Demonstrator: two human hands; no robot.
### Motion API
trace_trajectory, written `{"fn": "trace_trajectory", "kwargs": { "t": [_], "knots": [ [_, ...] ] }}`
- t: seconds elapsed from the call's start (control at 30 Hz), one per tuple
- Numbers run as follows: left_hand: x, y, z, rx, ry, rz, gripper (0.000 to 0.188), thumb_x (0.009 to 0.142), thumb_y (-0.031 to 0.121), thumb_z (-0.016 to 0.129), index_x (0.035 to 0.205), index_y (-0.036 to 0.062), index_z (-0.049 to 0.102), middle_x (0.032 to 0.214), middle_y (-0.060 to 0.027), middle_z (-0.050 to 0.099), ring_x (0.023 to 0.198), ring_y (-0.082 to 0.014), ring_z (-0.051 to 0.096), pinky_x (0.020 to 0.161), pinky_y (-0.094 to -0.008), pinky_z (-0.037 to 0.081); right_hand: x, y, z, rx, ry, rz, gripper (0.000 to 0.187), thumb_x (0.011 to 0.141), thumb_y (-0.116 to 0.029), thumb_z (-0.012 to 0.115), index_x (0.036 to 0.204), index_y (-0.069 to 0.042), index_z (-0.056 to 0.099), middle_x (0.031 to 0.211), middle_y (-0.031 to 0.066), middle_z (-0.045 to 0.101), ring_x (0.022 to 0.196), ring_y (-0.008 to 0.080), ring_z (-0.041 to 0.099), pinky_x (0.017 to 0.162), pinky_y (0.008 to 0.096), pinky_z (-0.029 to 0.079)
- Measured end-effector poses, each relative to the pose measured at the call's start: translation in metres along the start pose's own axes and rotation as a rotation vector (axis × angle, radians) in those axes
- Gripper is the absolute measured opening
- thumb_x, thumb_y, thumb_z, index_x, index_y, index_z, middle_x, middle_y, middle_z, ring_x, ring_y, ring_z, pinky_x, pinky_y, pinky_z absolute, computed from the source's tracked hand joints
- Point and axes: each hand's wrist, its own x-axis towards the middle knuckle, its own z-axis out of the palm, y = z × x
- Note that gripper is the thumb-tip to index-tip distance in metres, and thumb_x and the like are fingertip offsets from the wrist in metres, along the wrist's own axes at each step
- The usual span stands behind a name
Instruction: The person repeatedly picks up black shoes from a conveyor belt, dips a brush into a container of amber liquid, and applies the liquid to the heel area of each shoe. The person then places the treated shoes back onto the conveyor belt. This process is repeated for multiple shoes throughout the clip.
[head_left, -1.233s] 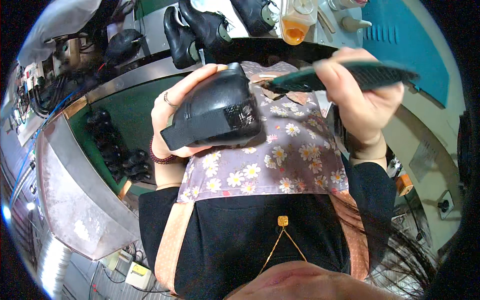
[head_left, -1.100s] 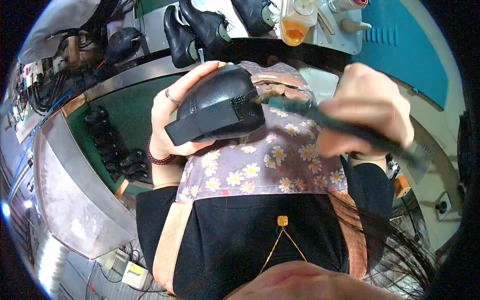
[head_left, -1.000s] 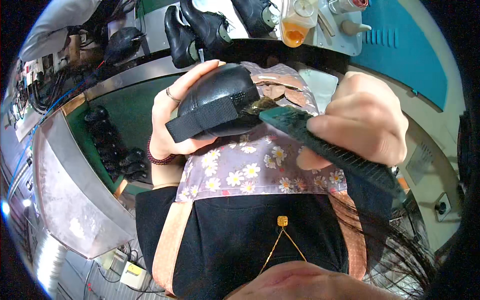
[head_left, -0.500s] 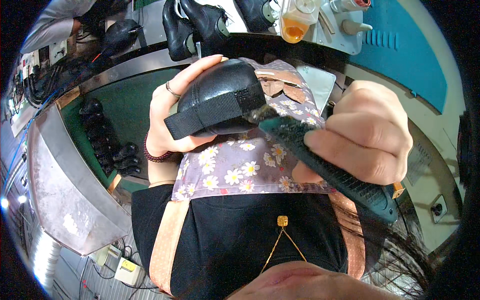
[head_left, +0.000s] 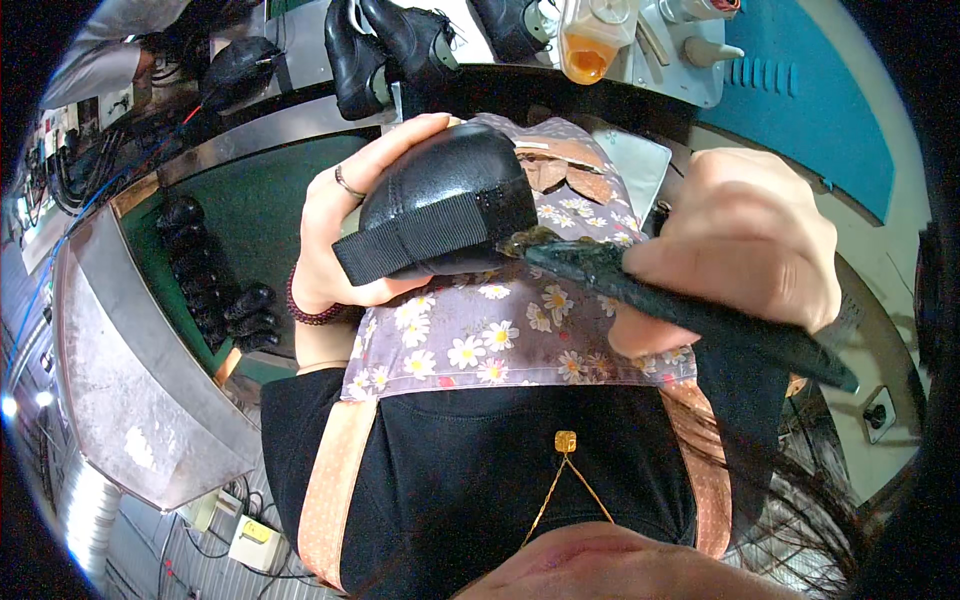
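My left hand [head_left: 326, 228] is wrapped round a black leather shoe [head_left: 440, 180], holding it up in front of my chest. A ribbed black band [head_left: 415, 238] crosses the shoe's side and sticks out past its edge. Between the fingers and thumb of my right hand [head_left: 750, 235] is a dark green brush [head_left: 690, 305], its handle slanting down to the right. Its small brownish tip meets or nearly meets the shoe's right lower edge; I cannot tell which. The right hand is slightly blurred.
Black lace-up shoes [head_left: 405, 45] stand on the bench ahead. Beside them are a container of amber liquid [head_left: 587, 60] and a white nozzle bottle [head_left: 712, 52]. Dark shoe-shaped pieces [head_left: 195, 270] lie in a green-lined space at left. Brown scraps [head_left: 560, 175] lie on my flowered apron [head_left: 490, 340].
My right hand has shifted slightly right, and the brush now lies flatter, its handle end swung up and outward. The shoe in my left hand has barely moved.
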Motion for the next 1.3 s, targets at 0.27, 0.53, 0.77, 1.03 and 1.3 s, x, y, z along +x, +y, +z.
{"fn": "trace_trajectory", "kwargs": {
  "t": [0.27, 0.53, 0.77, 1.03, 1.3],
  "knots": [
    [-0.003, 0.000, 0.000, 0.090, -0.021, 0.058, 0.077, 0.065, 0.035, 0.077, 0.125, -0.0075, 0.053, 0.120, -0.0211, 0.061, 0.110, -0.0307, 0.062, 0.094, -0.0345, 0.046, 0.008, 0.011, -0.013, 0.088, -0.202, 0.109, 0.033, 0.063, -0.012, 0.084, 0.080, 0.008, 0.065, 0.062, 0.0126, 0.063, 0.044, 0.0159, 0.053, 0.040, 0.0245, 0.037],
    [-0.001, -0.002, 0.001, 0.177, -0.058, 0.103, 0.075, 0.066, 0.038, 0.077, 0.122, -0.0070, 0.055, 0.119, -0.0209, 0.061, 0.108, -0.0332, 0.062, 0.093, -0.0363, 0.048, 0.001, 0.007, -0.001, 0.019, -0.016, 0.183, 0.028, 0.065, -0.012, 0.082, 0.075, 0.008, 0.065, 0.058, 0.0125, 0.063, 0.043, 0.0158, 0.051, 0.041, 0.0261, 0.036],
    [-0.001, -0.001, 0.006, 0.054, 0.052, 0.096, 0.076, 0.066, 0.039, 0.078, 0.121, -0.0083, 0.054, 0.118, -0.0226, 0.062, 0.108, -0.0327, 0.063, 0.094, -0.0366, 0.047, -0.001, 0.011, 0.001, 0.101, 0.097, 0.182, 0.028, 0.070, -0.013, 0.079, 0.081, 0.008, 0.063, 0.061, 0.0117, 0.060, 0.047, 0.0160, 0.049, 0.044, 0.0282, 0.034],
    [-0.011, -0.015, 0.015, -0.016, 0.370, 0.086, 0.076, 0.071, 0.042, 0.077, 0.121, -0.0094, 0.054, 0.116, -0.0242, 0.062, 0.106, -0.0313, 0.063, 0.093, -0.0367, 0.048, 0.019, 0.021, 0.001, 0.235, 0.025, 0.626, 0.021, 0.068, -0.010, 0.078, 0.076, 0.004, 0.064, 0.065, 0.0113, 0.062, 0.056, 0.0162, 0.052, 0.055, 0.0299, 0.039],
    [-0.004, -0.014, -0.001, -0.142, 0.748, -0.024, 0.070, 0.072, 0.039, 0.077, 0.118, -0.0089, 0.056, 0.115, -0.0230, 0.063, 0.106, -0.0311, 0.063, 0.094, -0.0376, 0.048, 0.098, 0.087, 0.019, 0.346, -0.245, 0.756, 0.010, 0.075, -0.002, 0.075, 0.081, 0.003, 0.069, 0.073, 0.0063, 0.066, 0.063, 0.0127, 0.059, 0.057, 0.0258, 0.044]
  ]
}}
